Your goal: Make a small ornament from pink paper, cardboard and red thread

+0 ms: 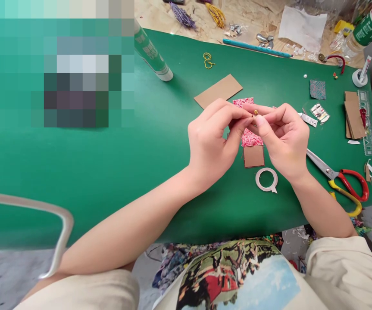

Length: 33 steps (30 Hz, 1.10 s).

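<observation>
My left hand [216, 135] and my right hand [281, 137] meet above the green table, fingertips pinched together. Between them is a tiny gold-coloured piece [256, 113], most of it hidden by the fingers, so its kind does not show. Both hands are closed at this spot. Beneath them lie red-and-white patterned fabric pieces [252, 137], partly covered by the fingers. A brown cardboard square [254, 156] with a red edge touches the lower fabric. Just nearer to me is a roll of white double-sided tape [257, 180]. Behind my left hand rests a brown cardboard rectangle [218, 91].
Large scissors [337, 174] with red and yellow handles lie right of my right forearm. Cardboard strips [354, 116] and a clear ruler [366, 125] are at the right edge. A blue pencil [257, 48] lies along the back, and a green-white tube [151, 51] stands at the back left.
</observation>
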### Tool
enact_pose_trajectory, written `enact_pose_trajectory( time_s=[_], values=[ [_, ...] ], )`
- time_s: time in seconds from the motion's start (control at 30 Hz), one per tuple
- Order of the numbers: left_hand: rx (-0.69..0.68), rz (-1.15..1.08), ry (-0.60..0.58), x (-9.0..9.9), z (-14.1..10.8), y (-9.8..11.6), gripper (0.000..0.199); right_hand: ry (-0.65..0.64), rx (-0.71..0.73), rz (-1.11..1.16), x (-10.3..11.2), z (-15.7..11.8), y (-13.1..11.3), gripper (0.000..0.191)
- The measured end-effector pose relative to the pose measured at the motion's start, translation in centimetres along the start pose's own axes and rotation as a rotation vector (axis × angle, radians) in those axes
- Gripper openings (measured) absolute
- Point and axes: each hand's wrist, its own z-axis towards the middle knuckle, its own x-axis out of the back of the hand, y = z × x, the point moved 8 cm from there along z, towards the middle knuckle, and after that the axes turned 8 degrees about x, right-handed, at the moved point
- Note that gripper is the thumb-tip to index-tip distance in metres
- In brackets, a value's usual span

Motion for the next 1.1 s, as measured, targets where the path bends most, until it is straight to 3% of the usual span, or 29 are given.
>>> enact_pose_trajectory(
  time_s=[0.27, 0.6, 0.93, 1.1],
  values=[
    [0.08, -0.104, -0.006, 0.17, -0.15, -0.28, 0.02, -0.027, -0.069, -0.011, -0.25, 0.11, -0.28, 0.04],
    [0.155, -0.168, -0.033, 0.15, -0.08, -0.73, 0.02, -0.016, -0.052, 0.012, -0.29, 0.07, 0.06, 0.039],
    [0.045, -0.096, 0.063, 0.35, 0.0, -0.38, 0.02, 0.004, -0.045, -0.019, -0.03, -0.12, 0.14, 0.034],
    [0.13, -0.188, 0.036, 0.4, 0.3, -0.52, 0.016, 0.014, -0.037, -0.033, 0.11, 0.12, 0.03, 0.035]
  ],
)
